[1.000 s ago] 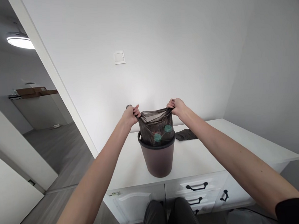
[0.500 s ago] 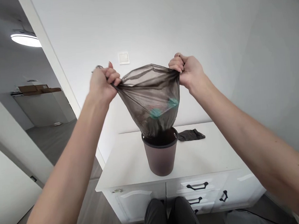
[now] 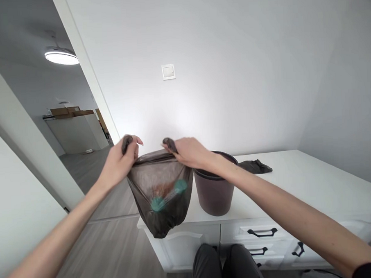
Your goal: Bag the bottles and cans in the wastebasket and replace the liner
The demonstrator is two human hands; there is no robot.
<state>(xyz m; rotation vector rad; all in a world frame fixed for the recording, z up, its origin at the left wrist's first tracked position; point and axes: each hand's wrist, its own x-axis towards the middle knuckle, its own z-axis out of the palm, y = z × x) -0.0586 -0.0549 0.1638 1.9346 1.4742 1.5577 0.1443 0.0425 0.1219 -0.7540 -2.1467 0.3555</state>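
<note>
A dark, see-through garbage bag [image 3: 162, 172] hangs between my hands, left of the trash can and in front of the cabinet's left part. Two green items and something reddish-brown show through its side. My left hand [image 3: 120, 158] is closed on one side of the bag's rim, with a bunched bit sticking out above the fist. My right hand [image 3: 189, 151] grips the other side of the rim. Behind my right wrist stands the purple-brown trash can [image 3: 215, 195] with a black rim, upright on the cabinet top. My right forearm covers part of its rim.
The white cabinet [image 3: 298, 187] has black handles and stands against the wall. A folded dark bag [image 3: 256, 166] lies on it, right of the can. A light switch [image 3: 168, 72] is on the wall. At left, a doorway opens onto another room with cardboard boxes [image 3: 66, 111].
The garbage bag has come out of the trash can, moving left and down. My hands have lowered and drawn closer together, both still holding the rim. The can stays on the cabinet.
</note>
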